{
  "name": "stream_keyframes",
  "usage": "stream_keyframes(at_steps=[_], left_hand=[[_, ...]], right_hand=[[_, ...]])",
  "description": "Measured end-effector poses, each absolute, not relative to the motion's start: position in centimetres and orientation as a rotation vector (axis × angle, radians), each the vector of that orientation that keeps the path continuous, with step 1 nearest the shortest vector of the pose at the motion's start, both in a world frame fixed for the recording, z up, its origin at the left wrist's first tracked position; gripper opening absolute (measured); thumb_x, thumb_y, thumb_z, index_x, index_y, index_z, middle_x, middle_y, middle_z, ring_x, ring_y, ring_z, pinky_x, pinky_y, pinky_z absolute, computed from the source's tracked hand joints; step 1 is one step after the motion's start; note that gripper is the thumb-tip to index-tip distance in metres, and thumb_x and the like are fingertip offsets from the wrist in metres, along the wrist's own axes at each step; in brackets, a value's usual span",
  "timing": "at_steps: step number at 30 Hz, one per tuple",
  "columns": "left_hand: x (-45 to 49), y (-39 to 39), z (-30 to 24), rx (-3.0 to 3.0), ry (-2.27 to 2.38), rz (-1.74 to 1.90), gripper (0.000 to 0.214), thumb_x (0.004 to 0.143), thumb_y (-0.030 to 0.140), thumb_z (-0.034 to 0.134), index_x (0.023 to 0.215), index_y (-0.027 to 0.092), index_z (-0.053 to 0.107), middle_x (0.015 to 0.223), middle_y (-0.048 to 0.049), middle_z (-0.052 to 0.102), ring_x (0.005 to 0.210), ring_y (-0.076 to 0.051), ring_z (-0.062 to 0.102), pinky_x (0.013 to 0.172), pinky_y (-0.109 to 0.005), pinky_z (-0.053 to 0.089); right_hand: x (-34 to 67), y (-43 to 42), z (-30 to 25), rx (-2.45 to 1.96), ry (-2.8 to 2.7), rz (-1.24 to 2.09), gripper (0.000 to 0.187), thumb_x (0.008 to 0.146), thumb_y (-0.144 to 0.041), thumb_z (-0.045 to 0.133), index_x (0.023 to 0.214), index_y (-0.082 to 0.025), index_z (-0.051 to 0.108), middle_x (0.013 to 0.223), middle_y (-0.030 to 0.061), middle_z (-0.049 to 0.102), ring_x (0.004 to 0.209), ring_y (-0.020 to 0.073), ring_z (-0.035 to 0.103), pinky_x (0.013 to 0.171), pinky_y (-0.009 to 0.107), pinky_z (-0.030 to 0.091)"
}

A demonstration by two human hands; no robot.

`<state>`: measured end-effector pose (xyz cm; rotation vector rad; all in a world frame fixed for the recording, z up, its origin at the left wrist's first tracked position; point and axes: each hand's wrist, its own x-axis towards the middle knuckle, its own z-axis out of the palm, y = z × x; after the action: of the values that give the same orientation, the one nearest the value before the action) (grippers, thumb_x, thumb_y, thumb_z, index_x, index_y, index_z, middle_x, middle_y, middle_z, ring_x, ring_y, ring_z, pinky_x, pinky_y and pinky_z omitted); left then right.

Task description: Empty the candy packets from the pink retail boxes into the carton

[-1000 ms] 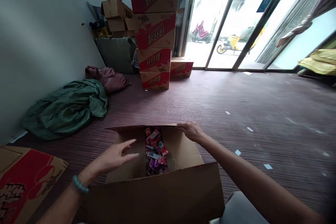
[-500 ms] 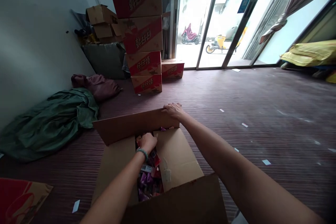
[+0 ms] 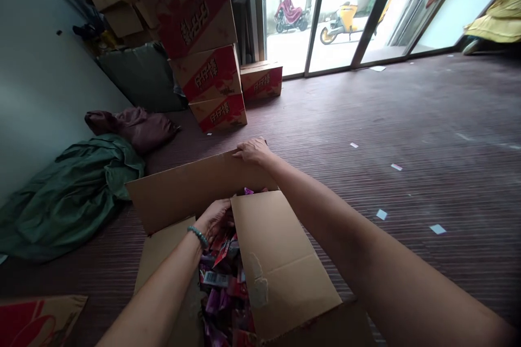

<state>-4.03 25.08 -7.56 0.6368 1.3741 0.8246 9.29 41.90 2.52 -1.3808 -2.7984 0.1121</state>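
A cardboard box stands open in front of me, filled with small purple and red packets. My left hand, with a beaded bracelet at the wrist, is at the far end of the gap between the inner flaps. It closes on the far corner of the right inner flap; some fingertips are hidden beneath that edge. My right hand wraps over the top edge of the raised far flap, near its right end.
Red-printed cartons are stacked ahead, with another carton beside them. Green cloth and a maroon bundle lie on the left. Paper scraps dot the floor. Glass doors stand beyond; a carton corner shows lower left.
The view has tilted down and closer to the box. My left hand has turned and its fingers have shifted along the right inner flap's edge. My right hand stays on the far flap.
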Motion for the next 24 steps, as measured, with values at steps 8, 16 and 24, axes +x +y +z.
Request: stream_keyframes(at_steps=[8,16,24], left_hand=[[-4.4,25.9,-8.3,0.859,1.295,0.654,0.051,0.056,0.037,0.083,0.101,0.015,0.071,0.088,-0.0079,0.075,0.071,-0.021,0.068,0.059,-0.028,0.052],[-4.1,25.0,-7.2,0.872,1.211,0.619,0.047,0.063,0.032,0.078,0.108,0.02,0.072,0.11,-0.0078,0.073,0.098,-0.026,0.068,0.075,-0.03,0.054],[-3.5,23.7,-6.8,0.735,1.143,0.73,0.048,0.07,0.031,0.076,0.115,0.018,0.067,0.114,-0.0083,0.071,0.103,-0.024,0.067,0.085,-0.032,0.054]], right_hand=[[9.8,41.8,2.6,-1.309,-2.79,0.098,0.04,0.094,-0.053,0.044,0.1,-0.021,0.068,0.104,0.0094,0.072,0.1,0.0255,0.064,0.079,0.034,0.036],[11.4,39.3,3.9,-1.236,-2.809,0.083,0.038,0.094,-0.051,0.044,0.096,-0.024,0.07,0.102,0.0062,0.073,0.096,0.022,0.064,0.073,0.031,0.033],[11.6,38.8,3.9,-1.21,-2.797,0.042,0.039,0.094,-0.051,0.043,0.096,-0.023,0.071,0.098,0.0057,0.074,0.092,0.0214,0.065,0.071,0.03,0.033]])
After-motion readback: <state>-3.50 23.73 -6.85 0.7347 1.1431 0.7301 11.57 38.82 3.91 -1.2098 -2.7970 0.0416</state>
